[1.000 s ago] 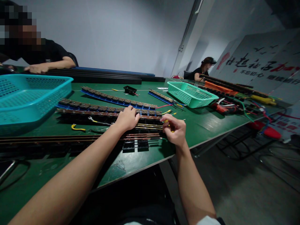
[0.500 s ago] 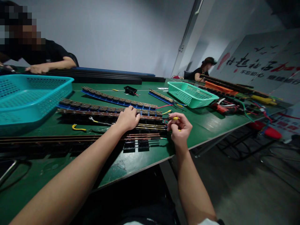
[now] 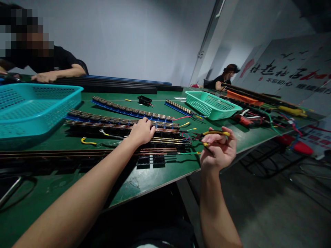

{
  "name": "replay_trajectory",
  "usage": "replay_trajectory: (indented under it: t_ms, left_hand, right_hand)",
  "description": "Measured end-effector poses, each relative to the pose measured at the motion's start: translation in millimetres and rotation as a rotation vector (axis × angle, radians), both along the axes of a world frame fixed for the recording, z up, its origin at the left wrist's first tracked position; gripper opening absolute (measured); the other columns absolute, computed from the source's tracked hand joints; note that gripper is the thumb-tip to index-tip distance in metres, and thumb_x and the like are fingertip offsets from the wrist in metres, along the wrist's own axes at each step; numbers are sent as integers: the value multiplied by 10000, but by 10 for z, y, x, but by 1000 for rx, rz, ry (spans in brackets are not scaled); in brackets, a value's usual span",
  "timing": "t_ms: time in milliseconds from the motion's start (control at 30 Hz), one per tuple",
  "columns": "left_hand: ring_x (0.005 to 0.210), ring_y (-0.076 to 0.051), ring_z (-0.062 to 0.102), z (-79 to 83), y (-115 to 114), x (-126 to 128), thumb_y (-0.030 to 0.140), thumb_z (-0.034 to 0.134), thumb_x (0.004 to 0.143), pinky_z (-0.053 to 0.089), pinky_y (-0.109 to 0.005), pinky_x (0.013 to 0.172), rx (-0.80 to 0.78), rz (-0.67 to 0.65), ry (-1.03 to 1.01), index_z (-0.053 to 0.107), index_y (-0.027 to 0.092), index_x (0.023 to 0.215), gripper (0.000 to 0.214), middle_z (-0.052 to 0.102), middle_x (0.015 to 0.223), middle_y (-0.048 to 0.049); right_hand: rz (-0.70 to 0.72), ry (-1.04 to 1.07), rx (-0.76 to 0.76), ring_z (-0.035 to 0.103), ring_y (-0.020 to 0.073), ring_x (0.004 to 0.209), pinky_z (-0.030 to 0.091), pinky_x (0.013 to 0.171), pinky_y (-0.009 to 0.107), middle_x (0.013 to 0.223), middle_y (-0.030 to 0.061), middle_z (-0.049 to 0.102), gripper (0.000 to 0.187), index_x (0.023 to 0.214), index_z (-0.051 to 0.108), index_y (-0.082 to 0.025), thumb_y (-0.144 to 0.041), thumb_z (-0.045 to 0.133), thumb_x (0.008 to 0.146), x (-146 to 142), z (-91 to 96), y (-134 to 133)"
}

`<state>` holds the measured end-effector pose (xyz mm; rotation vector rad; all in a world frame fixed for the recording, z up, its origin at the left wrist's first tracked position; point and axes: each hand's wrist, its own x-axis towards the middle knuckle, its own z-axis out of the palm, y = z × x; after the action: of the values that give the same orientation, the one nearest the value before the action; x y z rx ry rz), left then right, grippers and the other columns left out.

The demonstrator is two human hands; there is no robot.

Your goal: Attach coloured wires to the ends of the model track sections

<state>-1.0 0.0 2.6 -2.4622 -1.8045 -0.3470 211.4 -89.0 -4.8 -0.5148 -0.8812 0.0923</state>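
Note:
My left hand is bent over a long strip of copper-coloured rods on a dark base, pressing it to the table. Its fingertips are partly hidden. My right hand is wrapped around pliers with yellow-and-black handles, held just beyond the strips' right ends. The jaws point left, close to thin red and blue wires; whether they touch a wire I cannot tell. Below, a green wire sticks out from the nearer rod strip.
Blue-based rod strips lie behind my left hand. A turquoise basket stands left, a green basket right. Yellow hooked piece and small black box lie about. A co-worker's arm rests at far left. Table's edge runs in front.
My right hand has moved right, away from the strip ends, and turned, so the pliers now show clearly. The wires at the ends have come into view. My left hand stays put.

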Motion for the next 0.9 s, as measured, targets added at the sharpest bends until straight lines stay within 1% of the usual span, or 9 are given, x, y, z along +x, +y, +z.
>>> replay_trajectory:
  t_ms: [133,300,367,467,533,600,700,800,900]
  left_hand:
    - [1239,-310,557,4,-8,0,359,337,1018,501,-413,975,0,-2,9,638,134,1184,411,580,1327,-172]
    - [1242,-305,557,7,-7,-1,367,343,1017,499,-401,977,1,0,15,642,146,1182,406,583,1322,-166]
    - [1244,-304,555,7,-6,-1,371,344,1017,497,-402,981,0,0,12,641,148,1184,407,583,1325,-164]
    - [1246,-306,553,5,-5,-1,370,341,1015,494,-411,989,-2,-3,3,641,146,1181,410,577,1336,-165]
    - [1241,-310,554,5,-6,-1,359,336,1014,494,-421,992,-2,-8,-1,642,136,1175,412,574,1336,-171]
    - [1230,-312,559,5,-8,-1,352,334,1013,494,-426,992,-2,-10,-2,640,127,1171,412,576,1325,-175]
    - [1221,-306,564,4,-9,-2,351,334,1015,493,-411,990,-2,-3,8,636,131,1175,407,580,1312,-169]
    - [1222,-303,562,3,-8,-4,350,330,1017,493,-407,988,1,-6,12,633,133,1177,406,579,1315,-167]
    - [1214,-301,566,9,-12,-3,350,330,1016,492,-411,989,0,-4,9,634,133,1171,404,580,1313,-166]
  right_hand:
    - [-5,-8,42,526,129,442,556,874,462,528,-91,576,535,1027,681,-232,-74,510,545,-6,45,-234]
    - [41,-31,-20,549,127,442,570,713,393,518,-87,572,491,998,668,-229,-85,514,555,35,-38,-153]
    - [96,-33,-42,536,119,431,538,594,322,511,-84,560,469,978,661,-226,-80,507,559,58,-104,-93]
    - [167,-94,-76,492,107,400,419,439,237,496,-84,517,412,923,667,-232,-61,503,586,104,-198,-92]
    - [205,-256,-139,475,91,389,491,515,279,498,-92,501,369,890,684,-238,-48,510,625,139,-228,-142]
    - [244,-502,-213,471,78,402,564,709,371,513,-98,511,354,874,703,-239,-35,522,649,168,-215,-199]
    - [299,-803,-254,482,92,465,562,834,425,535,-89,508,368,853,712,-236,-21,521,624,193,-135,-244]
    - [332,-886,-259,492,111,500,566,834,427,531,-83,491,363,829,705,-237,-27,509,606,207,-73,-244]
    - [317,-829,-264,487,110,477,562,863,440,523,-85,526,349,852,707,-234,-35,530,628,209,-118,-244]
